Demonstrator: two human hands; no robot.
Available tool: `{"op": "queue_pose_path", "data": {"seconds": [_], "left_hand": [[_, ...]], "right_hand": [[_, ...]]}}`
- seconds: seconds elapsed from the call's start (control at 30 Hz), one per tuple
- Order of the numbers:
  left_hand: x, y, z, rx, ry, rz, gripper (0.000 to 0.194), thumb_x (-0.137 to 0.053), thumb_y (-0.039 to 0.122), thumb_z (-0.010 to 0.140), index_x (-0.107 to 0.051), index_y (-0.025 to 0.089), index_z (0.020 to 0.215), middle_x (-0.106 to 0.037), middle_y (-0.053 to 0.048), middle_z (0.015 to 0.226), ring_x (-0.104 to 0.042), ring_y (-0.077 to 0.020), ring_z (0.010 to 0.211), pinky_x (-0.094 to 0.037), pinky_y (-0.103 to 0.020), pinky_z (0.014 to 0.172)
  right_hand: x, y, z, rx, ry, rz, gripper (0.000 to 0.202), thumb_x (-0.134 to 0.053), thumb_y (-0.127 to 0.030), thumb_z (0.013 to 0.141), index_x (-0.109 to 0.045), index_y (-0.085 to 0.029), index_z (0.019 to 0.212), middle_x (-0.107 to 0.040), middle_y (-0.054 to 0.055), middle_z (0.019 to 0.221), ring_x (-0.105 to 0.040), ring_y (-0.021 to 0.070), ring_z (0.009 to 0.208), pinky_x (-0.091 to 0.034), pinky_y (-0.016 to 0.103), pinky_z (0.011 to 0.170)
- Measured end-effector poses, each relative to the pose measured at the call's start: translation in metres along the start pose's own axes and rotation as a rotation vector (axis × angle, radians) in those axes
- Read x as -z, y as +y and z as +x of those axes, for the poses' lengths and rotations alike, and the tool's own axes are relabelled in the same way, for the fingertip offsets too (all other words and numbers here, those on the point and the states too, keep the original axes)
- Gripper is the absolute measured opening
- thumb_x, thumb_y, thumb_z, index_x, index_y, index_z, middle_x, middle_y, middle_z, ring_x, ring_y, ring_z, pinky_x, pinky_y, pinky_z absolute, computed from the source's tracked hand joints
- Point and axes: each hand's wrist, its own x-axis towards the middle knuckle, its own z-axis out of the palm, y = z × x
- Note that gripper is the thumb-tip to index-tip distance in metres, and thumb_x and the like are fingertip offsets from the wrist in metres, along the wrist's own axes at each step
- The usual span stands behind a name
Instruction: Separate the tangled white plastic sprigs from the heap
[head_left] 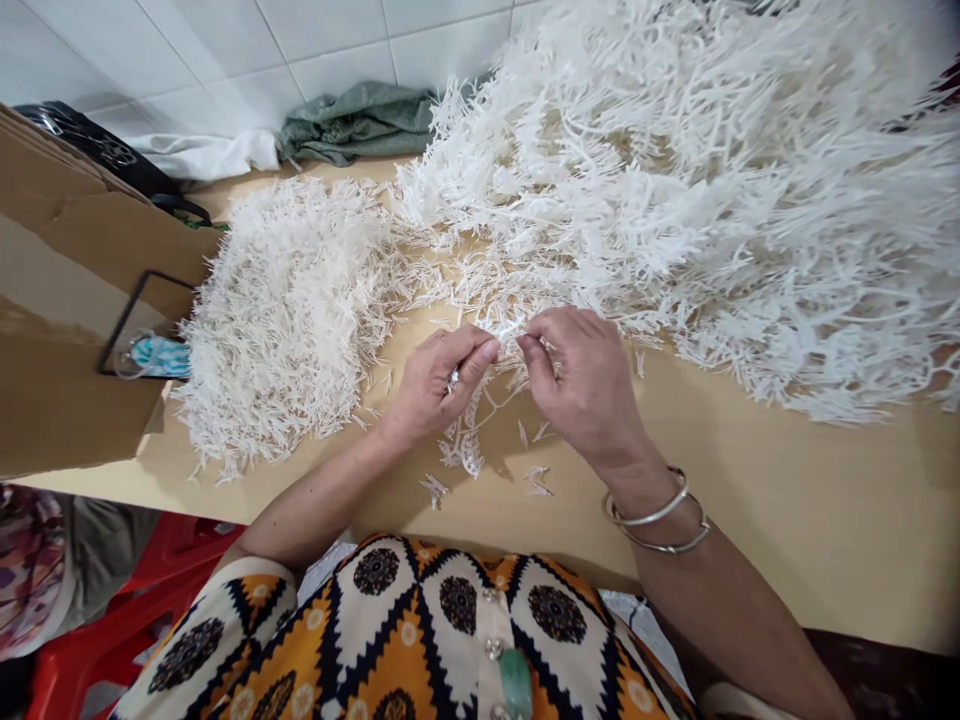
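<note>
Close together over the table, my left hand (439, 382) and my right hand (583, 378) each pinch a thin white plastic sprig (507, 330) between thumb and fingertips. It spans the small gap between them; its exact shape is partly covered by my fingers. Below the left hand, a white branching plastic strand (466, 452) lies on or just above the tabletop; whether it joins the held sprig I cannot tell. Loose white bits (537, 480) lie nearer my body. Left of my hands is a heap of short white pieces (281, 320); behind and right rises a bigger heap of branched white plastic (675, 200).
A cardboard box (82, 400) stands at the left edge, beside a black wire frame (124, 320) and a blue-and-white item (159, 356). Green cloth (356, 122) and white cloth (210, 155) lie along the tiled wall. Red plastic stools (127, 610) are below the table (750, 500).
</note>
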Motion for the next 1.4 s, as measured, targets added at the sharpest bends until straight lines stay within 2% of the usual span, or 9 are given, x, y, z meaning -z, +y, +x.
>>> {"op": "queue_pose_path", "data": {"seconds": [0.1,0.2,0.4,0.53,0.73,0.97,1.07,1.2,1.4], "left_hand": [[0.001,0.006,-0.001,-0.014,-0.015,-0.099,0.02,-0.055,0.027,0.108,-0.066,0.02,0.093,-0.068,0.001,0.08,-0.059,-0.0077,0.07,-0.045,-0.023,0.066],[0.006,0.011,-0.001,-0.042,0.023,-0.22,0.019,-0.057,0.028,0.107,-0.067,0.021,0.093,-0.069,0.0,0.083,-0.058,-0.008,0.07,-0.044,-0.025,0.064],[0.008,0.01,0.005,0.391,0.083,-0.726,0.036,-0.056,0.05,0.106,-0.061,0.021,0.085,-0.051,0.003,0.073,-0.037,-0.0056,0.056,-0.035,-0.022,0.054],[0.013,0.011,0.019,0.435,0.087,-0.887,0.03,-0.062,0.048,0.103,-0.068,0.021,0.092,-0.055,0.002,0.072,-0.05,-0.0073,0.065,-0.049,-0.022,0.068],[0.03,0.023,0.055,0.462,0.124,-0.845,0.033,-0.068,0.054,0.097,-0.073,0.022,0.093,-0.067,-0.002,0.088,-0.063,-0.0126,0.087,-0.057,-0.027,0.085],[0.034,0.03,0.077,0.219,0.091,-0.68,0.035,-0.066,0.054,0.099,-0.073,0.022,0.088,-0.064,0.0,0.083,-0.059,-0.0108,0.081,-0.052,-0.027,0.083],[0.035,0.027,0.077,0.195,0.103,-0.629,0.033,-0.066,0.053,0.1,-0.074,0.022,0.091,-0.065,-0.001,0.084,-0.059,-0.0114,0.081,-0.051,-0.028,0.083],[0.032,0.02,0.074,0.198,0.125,-0.603,0.033,-0.067,0.056,0.099,-0.076,0.024,0.094,-0.065,-0.001,0.085,-0.059,-0.0126,0.082,-0.051,-0.03,0.083],[0.001,0.013,0.068,0.285,0.095,-0.757,0.034,-0.068,0.056,0.098,-0.074,0.023,0.093,-0.061,0.001,0.082,-0.056,-0.0111,0.079,-0.049,-0.029,0.082]], "right_hand": [[-0.002,0.018,0.005,-0.029,0.017,-0.268,0.017,-0.046,-0.023,0.099,-0.05,-0.024,0.082,-0.064,0.007,0.084,-0.055,0.025,0.083,-0.039,0.041,0.08],[0.006,0.034,0.011,-0.141,0.026,-0.267,0.02,-0.048,-0.024,0.092,-0.04,-0.026,0.074,-0.053,0.003,0.071,-0.047,0.0222,0.071,-0.034,0.038,0.071],[0.019,0.03,0.011,-0.144,0.173,-0.145,0.025,-0.059,-0.036,0.098,-0.051,-0.026,0.076,-0.059,0.002,0.071,-0.055,0.0217,0.071,-0.042,0.039,0.076],[0.025,0.019,0.011,-0.07,0.237,-0.073,0.01,-0.06,-0.029,0.098,-0.064,-0.025,0.089,-0.073,0.005,0.089,-0.067,0.0243,0.087,-0.05,0.041,0.085],[0.057,-0.019,0.031,-0.004,0.248,0.076,0.014,-0.062,-0.034,0.101,-0.072,-0.024,0.1,-0.077,0.005,0.097,-0.072,0.0217,0.093,-0.054,0.038,0.088],[0.061,-0.06,0.061,0.025,0.113,0.309,0.019,-0.07,-0.045,0.099,-0.07,-0.026,0.096,-0.076,0.002,0.093,-0.07,0.0199,0.088,-0.055,0.038,0.086],[0.054,-0.059,0.065,0.048,0.083,0.322,0.019,-0.064,-0.038,0.102,-0.062,-0.026,0.087,-0.069,0.0,0.081,-0.066,0.0185,0.08,-0.053,0.035,0.079],[0.051,-0.047,0.066,0.103,0.214,-0.028,0.017,-0.062,-0.028,0.1,-0.056,-0.026,0.085,-0.066,0.002,0.081,-0.061,0.0217,0.078,-0.047,0.039,0.081],[0.035,-0.021,0.075,0.054,0.233,-0.297,0.014,-0.049,-0.025,0.102,-0.05,-0.025,0.088,-0.065,0.007,0.089,-0.058,0.0266,0.086,-0.041,0.043,0.084]]}}
